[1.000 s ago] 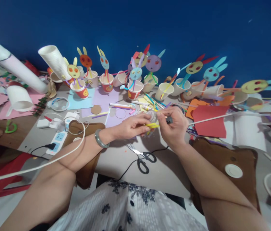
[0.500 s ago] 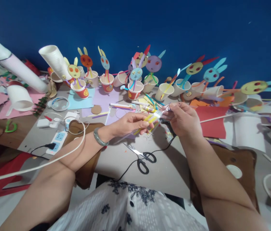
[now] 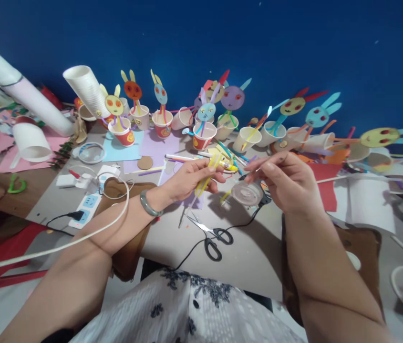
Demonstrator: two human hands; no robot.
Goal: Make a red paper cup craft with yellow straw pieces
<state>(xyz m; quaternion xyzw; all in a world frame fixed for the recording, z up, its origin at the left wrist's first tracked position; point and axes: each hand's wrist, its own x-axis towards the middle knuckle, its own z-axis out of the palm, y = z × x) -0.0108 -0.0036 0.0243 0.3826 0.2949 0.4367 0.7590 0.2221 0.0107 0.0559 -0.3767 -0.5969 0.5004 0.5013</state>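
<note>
Our left hand (image 3: 197,175) is closed on yellow strips (image 3: 203,185) above the middle of the surface (image 3: 244,255). Our right hand (image 3: 289,181) has thumb and forefinger close together; we cannot tell whether they pinch anything. A clear roll (image 3: 246,193) shows just below. Scissors (image 3: 209,231) lie nearer the front edge; cups (image 3: 127,138) with paper rabbits (image 3: 114,105) line the back edge.

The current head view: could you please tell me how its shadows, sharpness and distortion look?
Head view, a soft shadow darkens the table beside the right forearm; same view, the yellow strips in the left hand look slightly blurred, while the scissors read more clearly; same view, toward the right edge, the yellow rabbit face appears stretched sideways.
</note>
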